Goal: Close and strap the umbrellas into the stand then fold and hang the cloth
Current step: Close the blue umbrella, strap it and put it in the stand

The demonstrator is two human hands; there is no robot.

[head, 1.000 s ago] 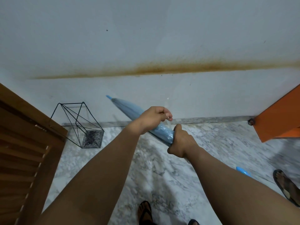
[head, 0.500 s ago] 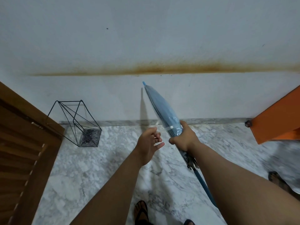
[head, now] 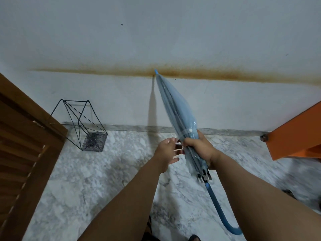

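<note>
A closed light-blue umbrella (head: 175,108) points up and away toward the wall, its strap with a white snap wrapped round it. My right hand (head: 201,148) grips its lower canopy; the blue shaft and curved handle (head: 224,221) trail down to the lower right. My left hand (head: 166,150) hovers just left of the umbrella with fingers spread and holds nothing. A black wire umbrella stand (head: 83,126) sits on the floor by the wall at the left, with nothing in it.
A brown louvred wooden door (head: 22,153) fills the left edge. An orange panel (head: 295,133) juts in at the right. The floor (head: 104,180) is white-grey marble and the wall (head: 173,40) has a rusty stain. Sandalled feet show at the bottom.
The umbrella swung from pointing up-left to pointing up toward the wall. My left hand let go of the canopy and opened beside it. My right hand kept its grip.
</note>
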